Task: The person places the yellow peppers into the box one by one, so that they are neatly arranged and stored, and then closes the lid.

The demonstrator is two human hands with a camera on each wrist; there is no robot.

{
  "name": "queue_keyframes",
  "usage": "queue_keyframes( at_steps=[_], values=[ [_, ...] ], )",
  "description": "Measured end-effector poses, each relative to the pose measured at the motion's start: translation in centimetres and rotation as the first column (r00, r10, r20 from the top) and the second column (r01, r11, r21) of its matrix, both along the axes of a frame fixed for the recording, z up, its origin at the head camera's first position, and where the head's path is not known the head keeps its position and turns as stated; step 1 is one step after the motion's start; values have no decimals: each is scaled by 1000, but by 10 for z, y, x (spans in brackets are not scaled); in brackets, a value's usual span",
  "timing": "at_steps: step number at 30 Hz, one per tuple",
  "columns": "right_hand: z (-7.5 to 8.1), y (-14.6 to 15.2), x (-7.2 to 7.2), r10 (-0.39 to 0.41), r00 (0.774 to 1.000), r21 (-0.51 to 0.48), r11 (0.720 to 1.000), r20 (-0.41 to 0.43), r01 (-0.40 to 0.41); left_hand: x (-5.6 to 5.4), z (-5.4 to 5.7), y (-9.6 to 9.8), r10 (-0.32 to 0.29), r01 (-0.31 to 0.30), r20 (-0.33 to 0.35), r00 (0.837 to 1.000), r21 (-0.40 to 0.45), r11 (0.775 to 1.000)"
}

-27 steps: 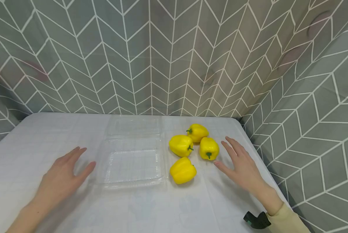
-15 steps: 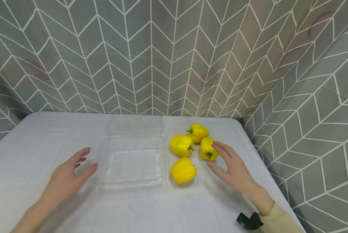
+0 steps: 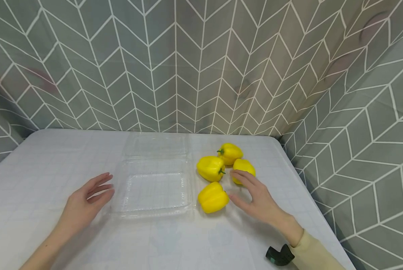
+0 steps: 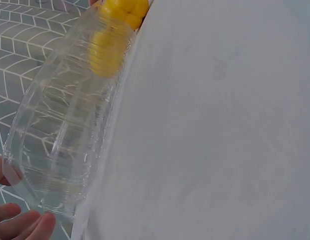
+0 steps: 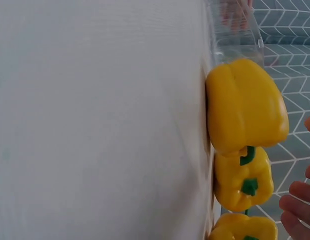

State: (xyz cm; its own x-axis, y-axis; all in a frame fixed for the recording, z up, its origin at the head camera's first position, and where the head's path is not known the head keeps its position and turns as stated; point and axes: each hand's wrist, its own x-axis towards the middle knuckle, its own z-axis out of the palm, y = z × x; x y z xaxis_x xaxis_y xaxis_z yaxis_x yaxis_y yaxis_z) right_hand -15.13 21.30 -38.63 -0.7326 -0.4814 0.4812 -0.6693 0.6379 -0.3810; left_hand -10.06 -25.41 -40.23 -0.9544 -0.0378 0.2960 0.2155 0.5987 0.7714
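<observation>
A clear plastic clamshell container (image 3: 154, 215) lies on the table with its lid (image 3: 157, 144) folded back behind it. My left hand (image 3: 84, 204) hovers at the container's left side, fingers relaxed and holding nothing; the left wrist view puts its fingertips (image 4: 42, 227) close to the container's corner. To the right of the container are several yellow bell peppers. Nearest my right hand (image 3: 260, 200) is the front pepper (image 3: 213, 197), just left of its thumb; the hand's fingers partly cover the right pepper (image 3: 244, 167). In the right wrist view the fingers (image 5: 297, 205) are apart from the peppers.
Farther back lie the middle-left pepper (image 3: 210, 168) and the rear pepper (image 3: 230, 153). A white cloth covers the table (image 3: 174, 243). Grey curtains (image 3: 188, 67) with white chevron lines stand behind and to the right. A black device (image 3: 280, 255) sits at the right wrist.
My right hand has moved left, across the right pepper toward the front one. My left hand has shifted slightly right, its thumb and fingers closer together. Peppers and container stay put.
</observation>
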Motion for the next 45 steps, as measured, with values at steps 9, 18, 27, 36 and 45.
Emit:
queue_keyframes(
  at_steps=[9,18,27,36,45],
  values=[
    [-5,-12,-3,102,995,-37,994,7,-102,0,-5,3,-16,18,-17,1000,110,994],
    [-14,-19,-3,182,981,-86,980,60,-177,1,-5,6,-1,-1,10,1000,159,987],
    [-21,-22,-1,219,971,-141,969,95,-204,3,-5,10,-2,-4,28,1000,198,980],
    [-27,-24,1,216,968,-156,968,128,-196,4,-6,14,19,-26,39,999,182,983],
    [-27,-25,2,213,966,-145,971,150,-191,5,-8,15,20,-25,25,999,200,979]
  ],
)
